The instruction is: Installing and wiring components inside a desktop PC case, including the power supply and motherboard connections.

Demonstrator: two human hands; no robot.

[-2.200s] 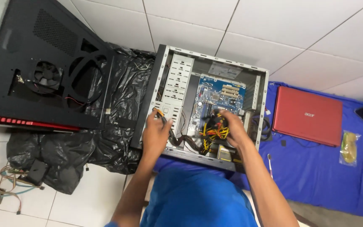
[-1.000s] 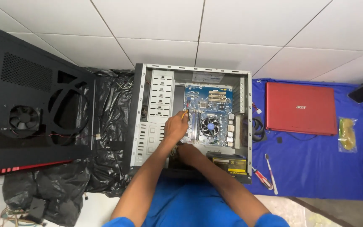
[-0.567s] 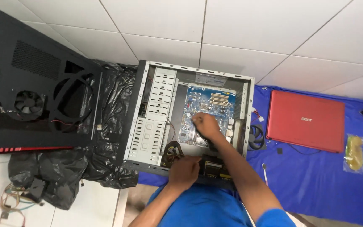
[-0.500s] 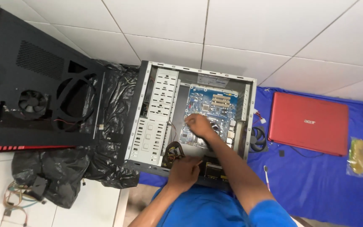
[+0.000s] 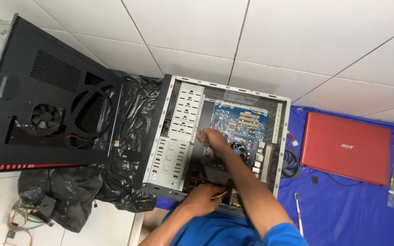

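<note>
Right hand (image 5: 213,136) rests fingers-curled on the blue motherboard (image 5: 239,122) at 12 o'clock inside the open computer case (image 5: 178,136); whether it grips anything, cannot tell. Left hand (image 5: 204,198), at 6 o'clock, loosely closed around yellow cables (image 5: 219,196). Board judged stiff, light, fragile: hold by edges.

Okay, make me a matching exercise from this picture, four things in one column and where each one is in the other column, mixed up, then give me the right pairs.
Things:
1. left hand
2. right hand
3. red laptop
4. black side panel

Places:
A. closed, on the blue cloth right of the computer case
B. at the case's near edge, by the yellow wires
C. inside the case, beside the blue motherboard
D. lying left of the case, with a small fan in it

Pairs: 1-B, 2-C, 3-A, 4-D
</note>
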